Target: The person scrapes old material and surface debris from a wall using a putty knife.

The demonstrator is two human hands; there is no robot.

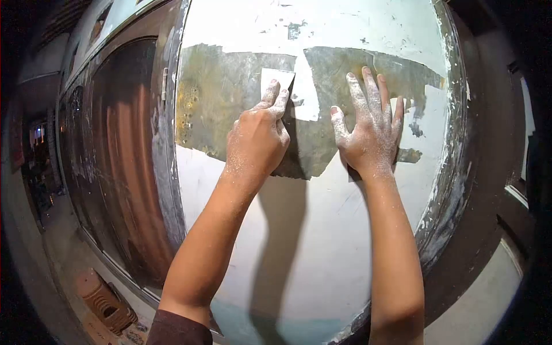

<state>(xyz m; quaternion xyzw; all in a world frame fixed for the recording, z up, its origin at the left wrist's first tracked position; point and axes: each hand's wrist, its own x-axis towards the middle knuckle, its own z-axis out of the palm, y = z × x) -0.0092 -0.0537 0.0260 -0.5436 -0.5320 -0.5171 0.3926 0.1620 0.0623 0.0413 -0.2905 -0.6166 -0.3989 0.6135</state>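
As left hand (257,141) pinches paper (277,77), patchy wall (328,230)

Small pale sheet (277,76) (squarish), pressed flat on the panel (322,230) — over its grey-brown bare patch (230,98)

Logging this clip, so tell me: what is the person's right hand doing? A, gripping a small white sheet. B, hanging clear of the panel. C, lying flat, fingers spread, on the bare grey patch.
C: the dusty right hand lies open on the bare grey patch; the left hand pinches the small white sheet.
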